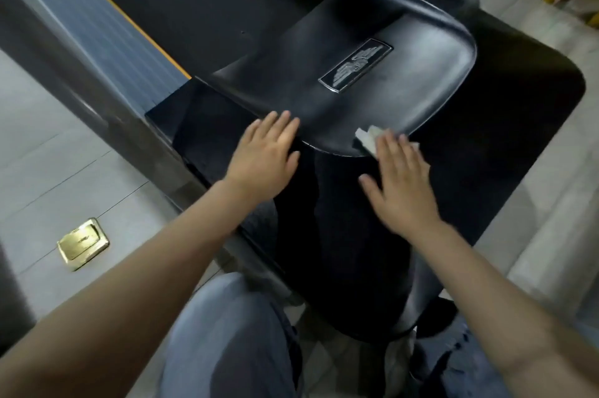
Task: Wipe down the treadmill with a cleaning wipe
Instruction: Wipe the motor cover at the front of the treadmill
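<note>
while right hand [400, 183] presses flat, wipe [368, 135] under fingertips

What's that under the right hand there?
A white cleaning wipe lies under the right hand, pressed flat against the black treadmill cover. Only its crumpled edges show past the fingertips; the rest is covered by the hand.

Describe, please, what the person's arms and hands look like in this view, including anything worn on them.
Both forearms are bare, with no sleeves in view. The left hand and right hand wear no gloves, rings, watch or bracelet that the picture shows. The fingers look uncovered, with short nails; the right hand is slightly blurred.
</note>
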{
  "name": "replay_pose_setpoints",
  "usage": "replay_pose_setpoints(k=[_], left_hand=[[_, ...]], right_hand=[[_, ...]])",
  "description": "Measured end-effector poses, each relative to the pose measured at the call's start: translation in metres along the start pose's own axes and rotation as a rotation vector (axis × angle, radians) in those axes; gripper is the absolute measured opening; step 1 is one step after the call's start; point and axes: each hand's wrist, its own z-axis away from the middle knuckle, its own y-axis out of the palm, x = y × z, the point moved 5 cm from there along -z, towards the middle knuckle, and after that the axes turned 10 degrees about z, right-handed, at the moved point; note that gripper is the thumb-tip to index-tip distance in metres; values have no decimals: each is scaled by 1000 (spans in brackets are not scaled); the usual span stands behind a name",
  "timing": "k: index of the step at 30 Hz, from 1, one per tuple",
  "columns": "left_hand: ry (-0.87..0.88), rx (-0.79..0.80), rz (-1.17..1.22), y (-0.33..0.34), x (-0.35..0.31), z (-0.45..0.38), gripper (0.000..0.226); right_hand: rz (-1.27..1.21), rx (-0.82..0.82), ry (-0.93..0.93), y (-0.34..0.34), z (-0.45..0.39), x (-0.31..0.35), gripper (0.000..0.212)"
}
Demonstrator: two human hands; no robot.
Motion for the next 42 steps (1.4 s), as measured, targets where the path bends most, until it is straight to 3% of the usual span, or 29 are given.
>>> replay_pose_setpoints(k=[2, 4, 6, 7, 10, 12, 16, 18, 20, 23, 25, 30, 35, 37, 40, 42], left_hand=[[142, -28, 132, 12, -35, -12, 61], [222, -13, 195, 26, -56, -20, 57], [252, -39, 235, 36, -64, -22, 53], [255, -64, 253, 38, -65, -21, 52], [251, -92, 285, 41, -62, -20, 51], [253, -101, 295, 41, -61, -20, 50], [255, -103, 308, 43, -59, -22, 48], [257, -106, 315, 44, -59, -21, 49], [260, -117, 321, 43, -59, -21, 48], [261, -123, 326, 44, -59, -20, 48], [262, -131, 335, 45, -58, -19, 47], [251, -142, 346, 47, -55, -20, 47], [274, -149, 325, 47, -55, -21, 48], [270, -140, 325, 47, -54, -21, 48], [249, -125, 323, 47, -54, -20, 49], [248, -124, 315, 47, -55, -20, 49]], right_hand=[[21, -24, -133, 10, 63, 29, 84], [48, 23, -398, 13, 133, 63, 84], [63, 31, -510, 17, 130, 58, 81], [70, 0, -442, 16, 106, 48, 79], [-28, -29, 66, 1, 29, 14, 77], [-58, -46, 184, 6, 43, 25, 79], [73, 9, -247, 33, 190, 85, 76], [81, 58, -345, 39, 216, 83, 73], [40, 29, -232, 35, 177, 65, 72], [-52, -27, 175, 18, 94, 16, 74], [-136, -9, 429, 16, 91, 4, 75], [-134, 28, 334, 28, 193, 77, 78], [-97, -8, 280, 8, 57, 40, 76], [-165, 2, 418, 12, 35, 12, 77], [-318, -22, 776, 31, 98, -32, 81], [-419, 23, 892, 36, 134, -33, 84]])
